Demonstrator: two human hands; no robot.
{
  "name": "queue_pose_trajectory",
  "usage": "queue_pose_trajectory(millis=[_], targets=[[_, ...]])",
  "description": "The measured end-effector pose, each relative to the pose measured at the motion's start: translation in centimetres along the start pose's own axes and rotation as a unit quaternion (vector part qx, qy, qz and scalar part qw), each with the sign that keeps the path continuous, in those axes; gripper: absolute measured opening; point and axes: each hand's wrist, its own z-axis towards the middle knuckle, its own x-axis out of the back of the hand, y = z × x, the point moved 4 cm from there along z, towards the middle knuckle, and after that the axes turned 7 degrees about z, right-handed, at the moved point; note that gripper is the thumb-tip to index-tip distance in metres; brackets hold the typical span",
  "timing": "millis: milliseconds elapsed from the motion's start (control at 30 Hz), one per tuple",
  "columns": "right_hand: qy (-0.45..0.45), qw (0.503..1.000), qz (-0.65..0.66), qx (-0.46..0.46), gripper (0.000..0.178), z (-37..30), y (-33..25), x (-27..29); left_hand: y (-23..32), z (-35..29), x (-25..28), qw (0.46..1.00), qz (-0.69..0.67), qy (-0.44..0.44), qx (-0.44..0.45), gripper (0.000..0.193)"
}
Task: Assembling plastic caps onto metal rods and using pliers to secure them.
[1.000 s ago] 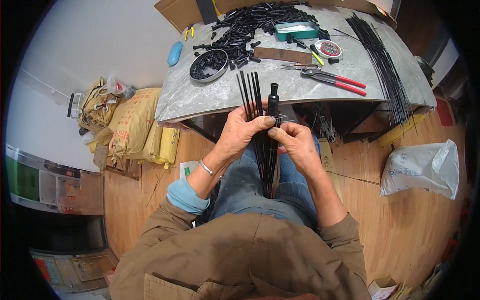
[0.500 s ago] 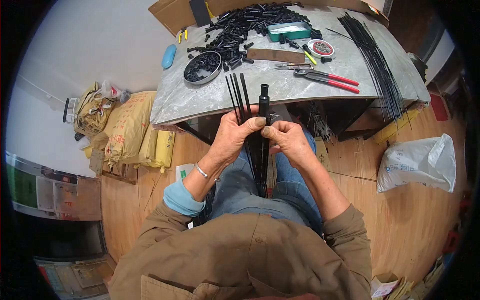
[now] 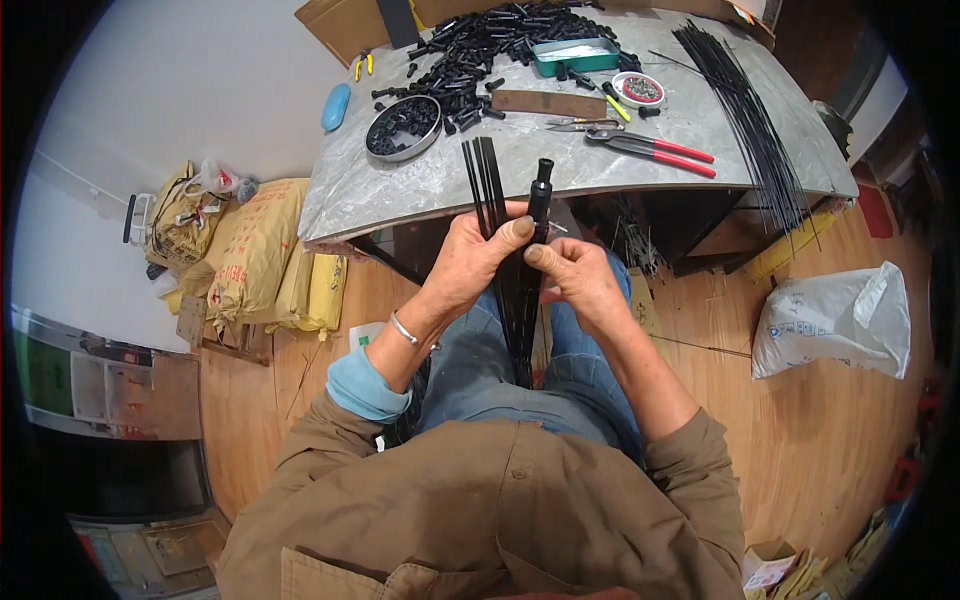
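Observation:
My left hand (image 3: 470, 260) is closed around a bundle of thin black rods (image 3: 487, 185) in front of my lap, their upper ends fanned out above the fingers. Its thumb presses against a stepped black tube (image 3: 541, 200) standing nearly upright beside the rods. My right hand (image 3: 580, 275) pinches the same tube lower down, thumb against it and fingers curled behind. A short thin pale piece (image 3: 559, 230) sticks out near the right fingertips; its kind I cannot make out. Below my hands the rods run down between my thighs, where their lower ends gather.
The grey table (image 3: 350, 200) ahead bears a heap of black tubular parts (image 3: 480, 50), a round tin (image 3: 405, 130), red-handled pincers (image 3: 650, 150), a green tray (image 3: 575, 57) and long black rods (image 3: 745, 110). Brown sacks (image 3: 255, 250) stand left, a white sack (image 3: 830, 320) right.
The tube has shifted slightly right and down and tilts a little to the right. The rods' upper ends have risen and drawn closer together. Both hands keep their hold.

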Motion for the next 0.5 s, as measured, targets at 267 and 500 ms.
queue_pose_trajectory(millis=[267,500], targets=[[-0.03,0.999,0.018,-0.017,0.032,-0.8,-0.7,0.7,0.1,0.1,0.1,0.999,-0.016,-0.04,-0.003,0.035],[-0.053,0.998,0.01,-0.031,0.031,-1.0,-0.9,0.2,0.4,0.3,0.2,0.99,-0.067,-0.12,-0.007,0.042]])
